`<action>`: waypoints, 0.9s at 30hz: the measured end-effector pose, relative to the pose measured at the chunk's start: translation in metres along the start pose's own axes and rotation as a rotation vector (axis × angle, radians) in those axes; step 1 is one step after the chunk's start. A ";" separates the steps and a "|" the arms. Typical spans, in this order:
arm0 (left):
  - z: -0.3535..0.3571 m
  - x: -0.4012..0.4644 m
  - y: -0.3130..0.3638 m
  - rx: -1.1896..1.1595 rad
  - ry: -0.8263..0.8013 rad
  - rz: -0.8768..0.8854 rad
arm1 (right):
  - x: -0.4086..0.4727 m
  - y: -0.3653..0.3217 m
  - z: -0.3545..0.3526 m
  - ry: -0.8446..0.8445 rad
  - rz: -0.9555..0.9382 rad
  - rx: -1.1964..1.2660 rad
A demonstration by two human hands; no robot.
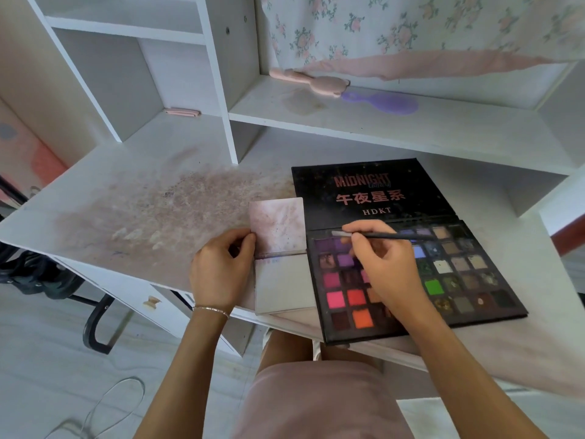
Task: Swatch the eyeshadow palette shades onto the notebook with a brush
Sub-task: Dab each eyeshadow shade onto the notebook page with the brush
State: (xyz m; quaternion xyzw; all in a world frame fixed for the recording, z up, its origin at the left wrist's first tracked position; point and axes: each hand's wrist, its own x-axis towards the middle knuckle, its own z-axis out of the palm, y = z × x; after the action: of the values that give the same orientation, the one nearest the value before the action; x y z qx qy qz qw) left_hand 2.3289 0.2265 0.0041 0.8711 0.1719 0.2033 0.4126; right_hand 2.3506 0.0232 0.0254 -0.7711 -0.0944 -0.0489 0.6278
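Both hands work at the table's front edge: left hand (221, 274) fingers pinch the notebook (280, 255), right hand (384, 270) fingers grip the brush (384, 236) over the palette (474, 270). Loading colour seems underway; next, carry it to the page.

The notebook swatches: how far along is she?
Done: the notebook's upper page is smudged pinkish with powder. In hand: the right hand holds the brush over the palette's purple shades, while the left hand pinches the notebook's edge. Left: the lower page looks nearly blank.
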 end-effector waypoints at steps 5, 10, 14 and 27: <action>0.002 -0.001 -0.003 0.010 -0.001 0.002 | 0.003 0.008 -0.036 0.123 -0.001 -0.130; 0.004 0.000 -0.004 0.020 0.009 0.002 | 0.013 0.017 -0.074 0.271 0.050 -0.240; 0.005 0.000 -0.003 0.020 0.012 0.011 | 0.019 0.027 -0.092 0.321 0.056 -0.344; 0.006 0.000 -0.004 0.037 0.019 0.002 | 0.020 0.038 -0.096 0.269 0.052 -0.451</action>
State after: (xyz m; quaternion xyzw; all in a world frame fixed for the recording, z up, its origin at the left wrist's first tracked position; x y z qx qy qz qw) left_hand 2.3311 0.2249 -0.0024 0.8769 0.1786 0.2085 0.3946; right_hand 2.3821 -0.0758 0.0129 -0.8803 0.0230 -0.1546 0.4480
